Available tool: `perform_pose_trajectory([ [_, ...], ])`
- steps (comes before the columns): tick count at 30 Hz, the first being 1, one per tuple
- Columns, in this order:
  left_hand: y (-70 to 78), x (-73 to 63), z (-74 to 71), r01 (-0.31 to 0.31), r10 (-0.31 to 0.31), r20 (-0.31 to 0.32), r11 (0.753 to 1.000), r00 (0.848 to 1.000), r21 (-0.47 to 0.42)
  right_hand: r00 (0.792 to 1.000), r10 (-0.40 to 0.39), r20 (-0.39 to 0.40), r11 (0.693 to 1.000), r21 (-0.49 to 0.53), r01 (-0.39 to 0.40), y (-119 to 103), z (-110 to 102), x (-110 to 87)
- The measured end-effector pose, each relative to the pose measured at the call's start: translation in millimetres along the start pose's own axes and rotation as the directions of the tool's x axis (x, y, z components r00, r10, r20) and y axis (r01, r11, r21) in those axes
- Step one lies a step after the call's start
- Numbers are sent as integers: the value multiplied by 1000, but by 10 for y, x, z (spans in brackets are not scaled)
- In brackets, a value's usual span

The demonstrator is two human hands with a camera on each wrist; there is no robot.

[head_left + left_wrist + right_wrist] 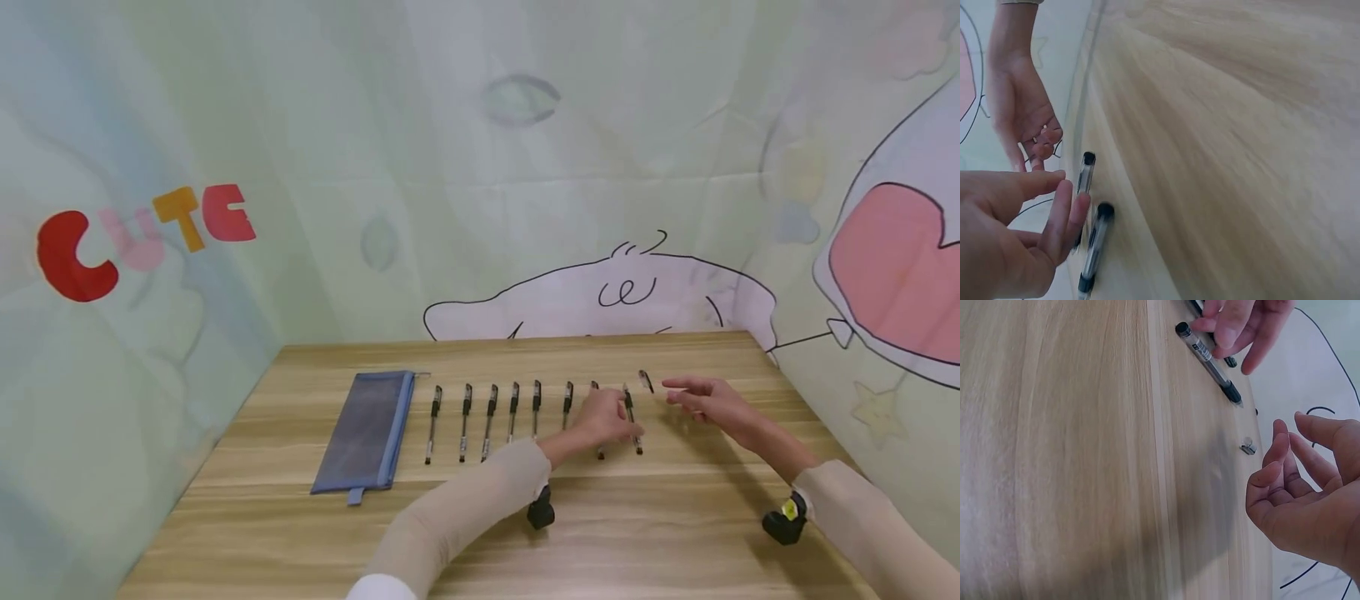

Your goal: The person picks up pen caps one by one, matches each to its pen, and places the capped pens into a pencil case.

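Near the counter's (pixel 615 533) far edge, left hand (pixel 600 419) and right hand (pixel 711 406) were relaxed, empty; the uncapped pen (pixel 1210 364) seemed best pinched mid-barrel, the cap (pixel 646 382) by its sides.

Plenty of bare table (pixel 660 533) on the near side between the two sleeves (pixel 465 500), so a hand slides through there fine. The row of pens (pixel 536 404) leaves only skinny gaps, and the left hand (pixel 600 417) blocks its right end. Pouch (pixel 367 429) boxes in the left. Loose cap (pixel 646 381) sits just off the right hand (pixel 708 404); wall (pixel 450 167) closes the back.
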State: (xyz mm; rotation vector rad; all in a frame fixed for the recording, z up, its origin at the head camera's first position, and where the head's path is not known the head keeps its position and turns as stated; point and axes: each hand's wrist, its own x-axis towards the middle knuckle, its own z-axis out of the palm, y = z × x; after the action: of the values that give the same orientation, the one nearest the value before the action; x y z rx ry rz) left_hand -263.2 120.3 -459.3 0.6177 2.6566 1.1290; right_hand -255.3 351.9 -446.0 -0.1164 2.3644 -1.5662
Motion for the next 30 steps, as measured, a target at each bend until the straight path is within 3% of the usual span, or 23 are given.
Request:
perform_pose_trajectory([
  [6,55,34,105,-16,22,-31,986,999,164,1000,-7,-10,1000,10,7,28,-8,-17],
  [17,139,26,176,35,-20,-68,974,997,223,1000,11,-23,1000,-1,-11,74,-51,-34],
  [24,113,70,152,132,-133,-65,991,989,-17,1000,4,-19,1000,6,-4,108,-109,-61],
  [27,97,51,108,146,-155,-61,981,986,-128,1000,0,-30,1000,-7,-1,116,-125,-42],
  [30,84,-1,56,160,-178,-45,949,983,-270,999,16,-46,1000,-12,-17,123,-134,-14],
])
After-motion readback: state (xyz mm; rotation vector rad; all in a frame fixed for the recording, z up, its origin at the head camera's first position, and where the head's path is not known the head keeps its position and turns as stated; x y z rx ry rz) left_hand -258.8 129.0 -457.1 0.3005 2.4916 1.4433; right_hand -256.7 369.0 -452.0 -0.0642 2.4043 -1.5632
